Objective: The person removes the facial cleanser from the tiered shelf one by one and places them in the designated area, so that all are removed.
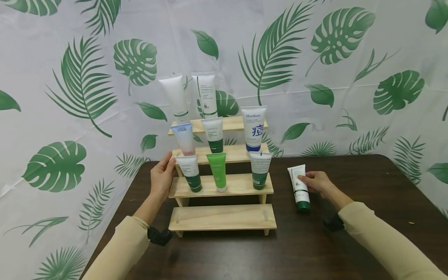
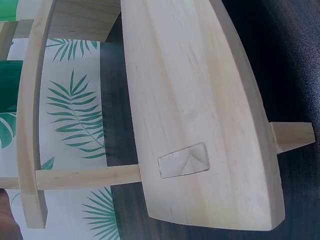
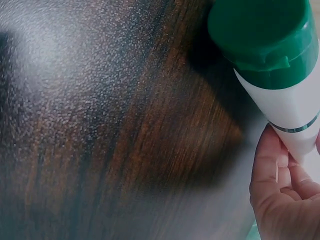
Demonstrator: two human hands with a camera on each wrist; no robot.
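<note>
Tapered tube (image 1: 300, 187), glossy cap (image 3: 267, 45) (green), pinched by right hand (image 1: 317, 182)

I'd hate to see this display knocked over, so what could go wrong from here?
First, the left hand is at the left end of the wooden rack; a jolt there might topple upright tubes such as the bright green tube.

Second, the blue-and-pink tube stands close to those fingers, which could brush it.

Third, the right hand pinches the white tube away from its green cap, so it might slip or swivel.
</note>
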